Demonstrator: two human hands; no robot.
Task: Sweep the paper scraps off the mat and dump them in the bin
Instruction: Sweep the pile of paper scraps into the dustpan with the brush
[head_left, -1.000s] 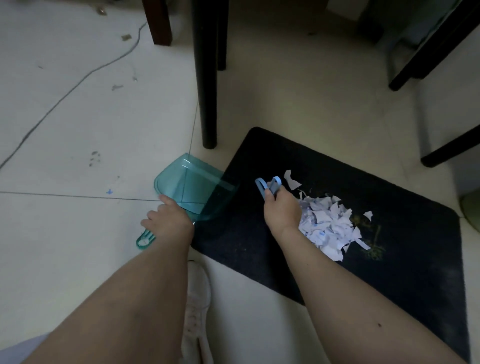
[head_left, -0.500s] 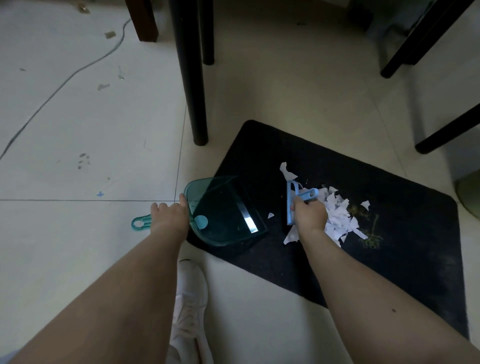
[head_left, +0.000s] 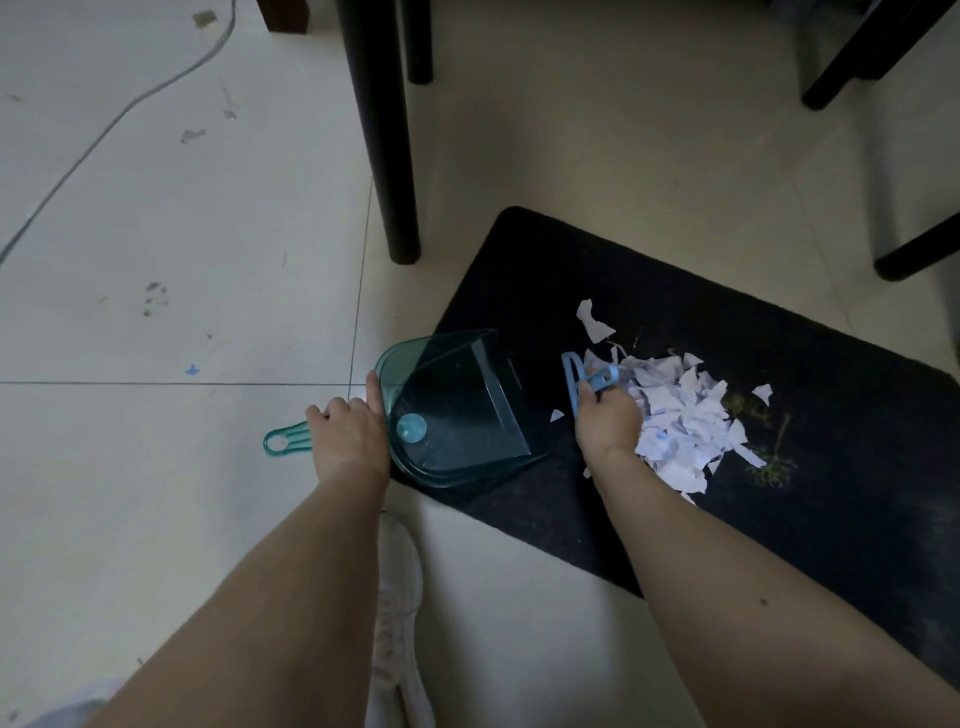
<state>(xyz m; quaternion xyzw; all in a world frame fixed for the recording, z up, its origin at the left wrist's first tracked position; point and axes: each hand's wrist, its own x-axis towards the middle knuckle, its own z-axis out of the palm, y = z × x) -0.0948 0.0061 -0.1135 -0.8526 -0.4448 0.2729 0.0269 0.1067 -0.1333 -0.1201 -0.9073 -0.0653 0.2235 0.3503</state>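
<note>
A black mat (head_left: 810, 364) lies on the tiled floor with a heap of white paper scraps (head_left: 680, 415) near its middle. My left hand (head_left: 348, 436) grips the handle of a clear teal dustpan (head_left: 457, 410), which rests on the mat's left end with its mouth facing the scraps. My right hand (head_left: 608, 421) grips a small light-blue brush (head_left: 587, 382) at the left edge of the heap. One larger scrap (head_left: 592, 322) lies apart at the back, and a tiny one (head_left: 556, 414) sits between brush and pan. No bin is in view.
A black table leg (head_left: 384, 135) stands just behind the mat's left corner. More dark furniture legs (head_left: 914, 254) are at the upper right. A grey cable (head_left: 104, 135) runs across the floor at the left. My white shoe (head_left: 397, 587) is between my arms.
The dustpan has swung from the floor onto the mat's left end, mouth toward the scraps. My right hand has brought the brush to the heap's left edge.
</note>
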